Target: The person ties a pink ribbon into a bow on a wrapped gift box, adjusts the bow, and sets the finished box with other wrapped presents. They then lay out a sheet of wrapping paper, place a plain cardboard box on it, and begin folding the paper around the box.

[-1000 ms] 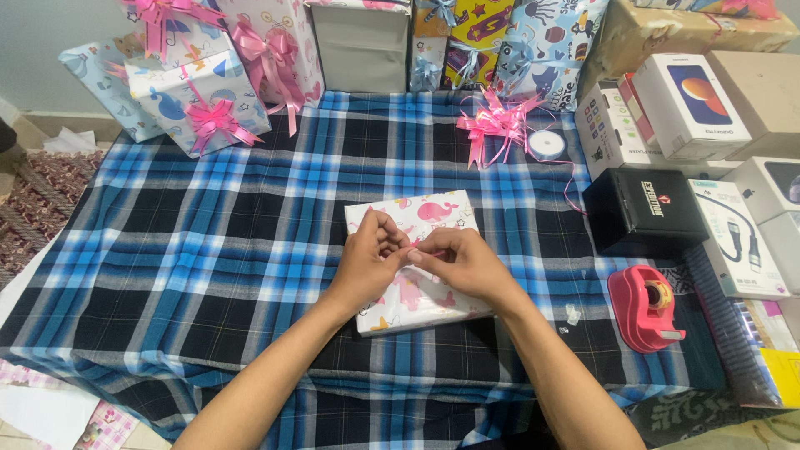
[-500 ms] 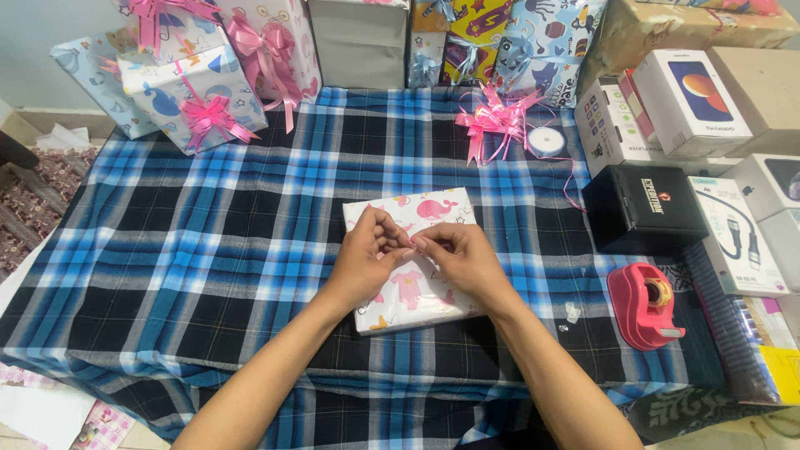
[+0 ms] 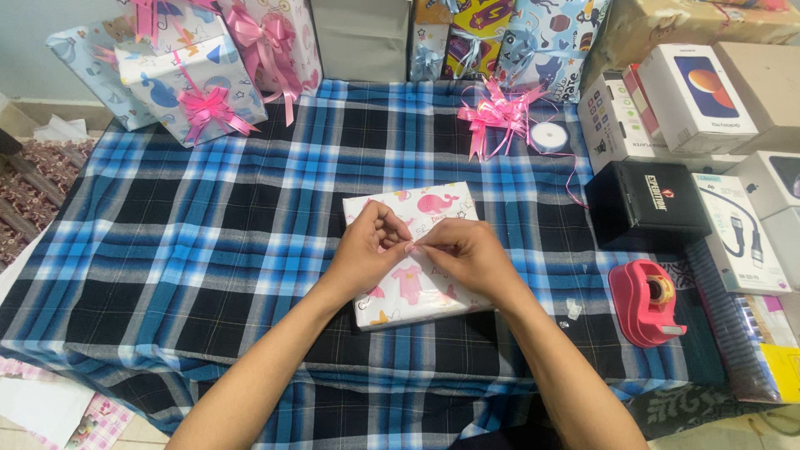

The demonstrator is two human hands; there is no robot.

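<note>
Your wrapped parcel [image 3: 417, 250], white paper printed with pink whales and baby clothes, lies flat near the middle of the blue plaid cloth [image 3: 208, 250]. Your left hand [image 3: 367, 250] and right hand [image 3: 467, 254] rest on top of it, fingertips pressed together where the hands meet; whatever they pinch is too small to make out. To your right sit a pink tape dispenser [image 3: 646, 302] and a black box [image 3: 646, 204], with white boxes [image 3: 696, 96] stacked beyond. A pink ribbon bow [image 3: 496, 112] lies toward the far edge of the cloth. Wrapped gifts [image 3: 187, 75] with pink bows stand at the far left.
</note>
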